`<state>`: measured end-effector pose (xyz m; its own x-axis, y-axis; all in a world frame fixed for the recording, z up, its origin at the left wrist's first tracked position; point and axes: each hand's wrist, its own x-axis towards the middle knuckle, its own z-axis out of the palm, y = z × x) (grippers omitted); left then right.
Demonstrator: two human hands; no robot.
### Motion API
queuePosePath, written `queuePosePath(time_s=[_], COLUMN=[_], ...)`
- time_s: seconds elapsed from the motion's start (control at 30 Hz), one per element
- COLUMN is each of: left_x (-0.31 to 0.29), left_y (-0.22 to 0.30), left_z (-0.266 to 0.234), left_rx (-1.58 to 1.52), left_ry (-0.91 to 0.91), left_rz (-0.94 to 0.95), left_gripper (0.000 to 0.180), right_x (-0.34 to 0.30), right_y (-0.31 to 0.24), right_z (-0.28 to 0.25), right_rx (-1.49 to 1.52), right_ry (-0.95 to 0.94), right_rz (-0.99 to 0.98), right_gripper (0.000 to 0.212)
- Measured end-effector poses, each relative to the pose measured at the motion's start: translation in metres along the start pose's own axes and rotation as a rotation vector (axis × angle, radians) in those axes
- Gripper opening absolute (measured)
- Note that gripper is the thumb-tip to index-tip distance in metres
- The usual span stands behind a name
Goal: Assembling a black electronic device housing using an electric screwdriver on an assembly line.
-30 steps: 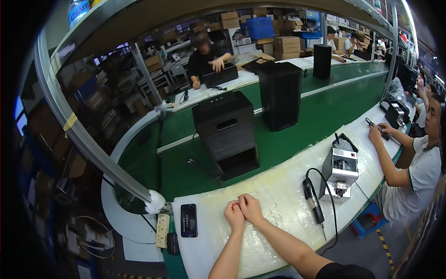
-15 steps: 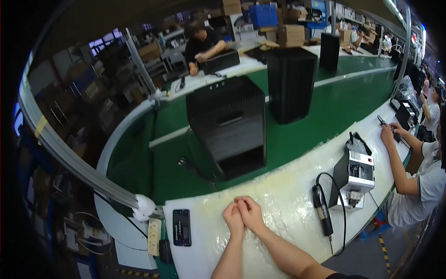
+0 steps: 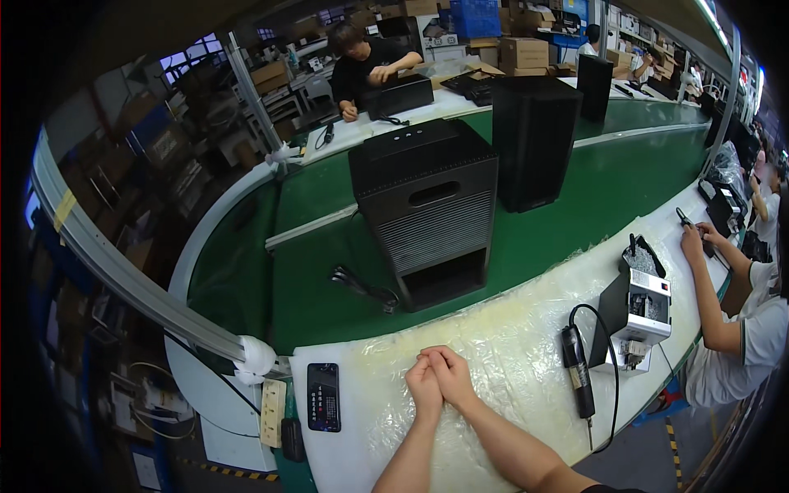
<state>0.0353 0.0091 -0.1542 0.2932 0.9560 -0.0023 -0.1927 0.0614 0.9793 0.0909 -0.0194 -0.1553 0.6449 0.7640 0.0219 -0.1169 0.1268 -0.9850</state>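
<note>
Above the film-covered front bench, my left hand (image 3: 423, 389) and my right hand (image 3: 451, 378) are clasped together, fingers folded closed against each other. No object shows in either. Beyond them, a tall black appliance (image 3: 440, 230) with a slatted front and a handle slot stands on the green conveyor belt (image 3: 329, 312). Its black power cord (image 3: 366, 289) lies at its left. A dark phone (image 3: 323, 398) lies left of my hands. To the right is a black electric screwdriver (image 3: 579, 378), its bit pointing towards me.
A white-and-black metal box (image 3: 645, 308) and a black tray (image 3: 643, 256) sit on the right of the bench. More black cabinets (image 3: 536, 144) stand along the belt. A power strip (image 3: 272, 413) lies left. Co-workers handle parts at the right (image 3: 699, 234) and across the belt (image 3: 374, 74).
The tall black appliance and its cord sit further right along the belt. The view has shifted slightly. My hands stay clasped.
</note>
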Motion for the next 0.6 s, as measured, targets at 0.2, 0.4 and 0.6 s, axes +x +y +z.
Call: queuePosePath(time_s=[0.2,0.4,0.6], left_x=[0.005,0.001,0.004], left_y=[-0.012,0.002,-0.014], left_z=[-0.005,-0.002,-0.006], left_rx=[0.004,0.014,0.002], left_ry=[-0.009,-0.033,-0.038], left_rz=[-0.017,-0.019,-0.025], left_gripper=[0.020,0.019,0.018], right_x=[0.001,-0.002,-0.001], right_y=[-0.001,-0.012,-0.006], right_z=[0.001,0.002,0.001], right_rx=[-0.025,-0.071,-0.085], right_ry=[0.007,0.003,0.034], right_rz=[-0.016,0.009,-0.023], right_gripper=[0.023,0.023,0.022])
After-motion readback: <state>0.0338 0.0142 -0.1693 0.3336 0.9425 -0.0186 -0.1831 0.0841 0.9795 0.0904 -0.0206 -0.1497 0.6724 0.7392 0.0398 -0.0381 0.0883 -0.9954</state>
